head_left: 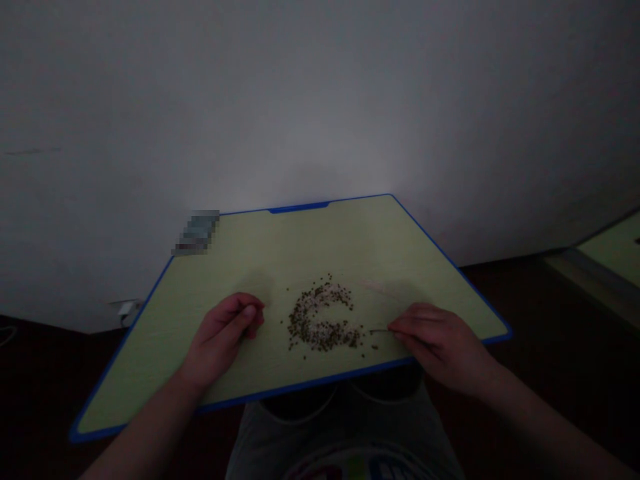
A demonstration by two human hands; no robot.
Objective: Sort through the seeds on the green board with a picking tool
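A spread of small dark grains mixed with pale ones (325, 335) lies on the pale yellow-green tabletop, shaped like a C with its gap toward the right. Left of these grains, my left hand (225, 337) rests with its fingers curled in and the thumb pressed to them; whatever may be inside is hidden. On the right, my right hand (443, 343) pinches a thin dark stick-like tool (379, 331). Its tip points left and ends just short of the grains. A few stray grains lie below the tip.
The folding table (300, 240) has a blue rim (310, 385) and stands against a grey wall (320, 100). A blurred flat rectangle (199, 231) covers its far left corner. Beyond the left edge a white plug (127, 309) sits at the wall. My legs are under the near edge.
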